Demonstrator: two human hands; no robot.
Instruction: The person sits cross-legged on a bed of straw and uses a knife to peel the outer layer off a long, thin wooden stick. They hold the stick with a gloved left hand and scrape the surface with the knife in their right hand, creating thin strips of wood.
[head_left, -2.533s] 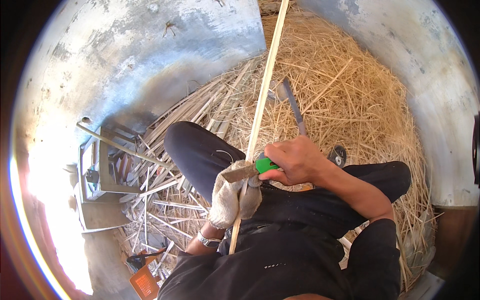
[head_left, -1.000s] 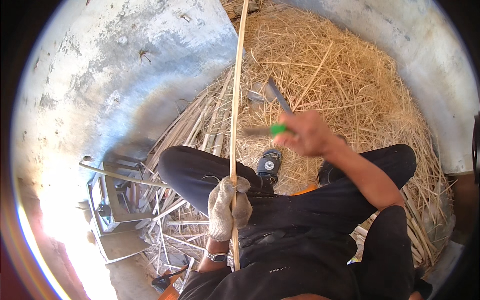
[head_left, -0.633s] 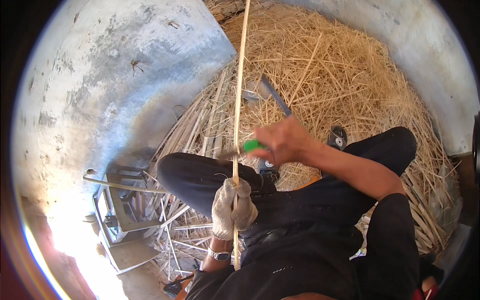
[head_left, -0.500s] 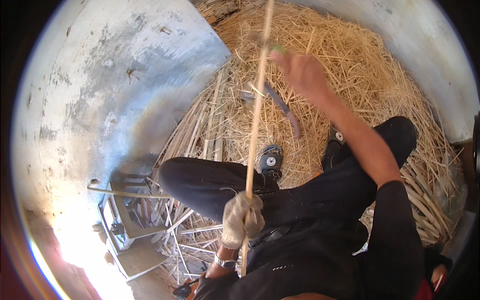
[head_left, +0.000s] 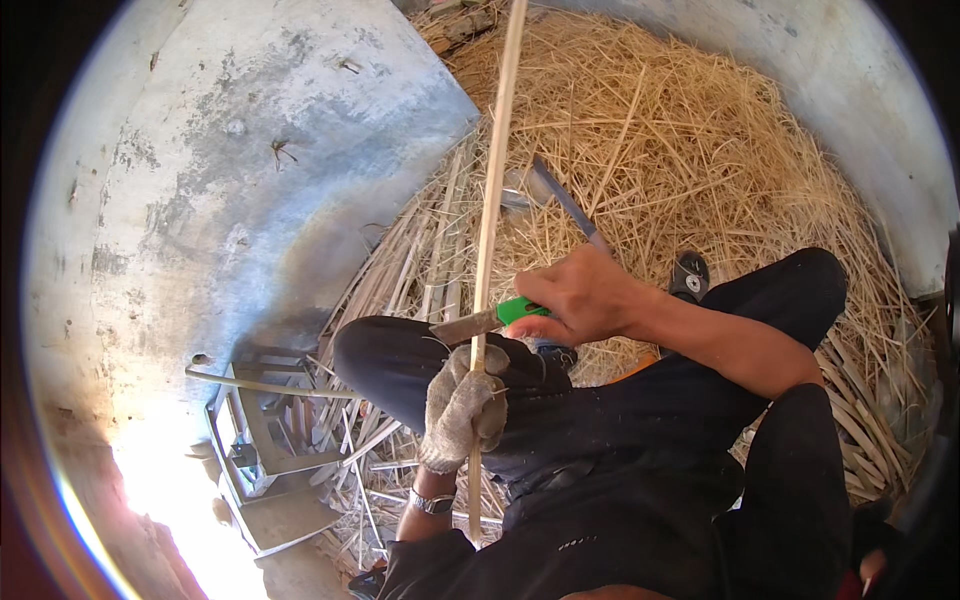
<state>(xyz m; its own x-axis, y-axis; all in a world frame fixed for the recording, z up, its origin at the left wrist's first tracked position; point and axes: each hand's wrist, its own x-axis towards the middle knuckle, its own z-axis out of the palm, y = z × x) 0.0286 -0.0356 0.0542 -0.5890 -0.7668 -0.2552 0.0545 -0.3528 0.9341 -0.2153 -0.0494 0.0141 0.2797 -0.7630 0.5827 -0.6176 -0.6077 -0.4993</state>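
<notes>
A long, pale bamboo strip (head_left: 493, 190) stands nearly upright in the view, crossing my folded left leg. My left hand (head_left: 462, 412), in a dirty whitish work glove, is wrapped round its lower part. Just above the glove, the blade of a green-handled utility knife (head_left: 518, 310) lies across the strip. My bare right hand (head_left: 580, 293) is closed on the knife's handle. The blade's tip points left, over my knee. Whether the edge bites into the strip, I cannot tell.
Straw-like shavings (head_left: 690, 150) heap up ahead. A dark curved tool (head_left: 568, 200) lies on them. Split strips (head_left: 415, 250) lie by the pale wall panel (head_left: 290, 130), more (head_left: 865, 410) at the right. A wooden frame (head_left: 270, 430) stands at the left, near bright light.
My right hand has come down the strip toward me, bringing the knife close above the glove. My left hand has shifted slightly up and left, with the strip.
</notes>
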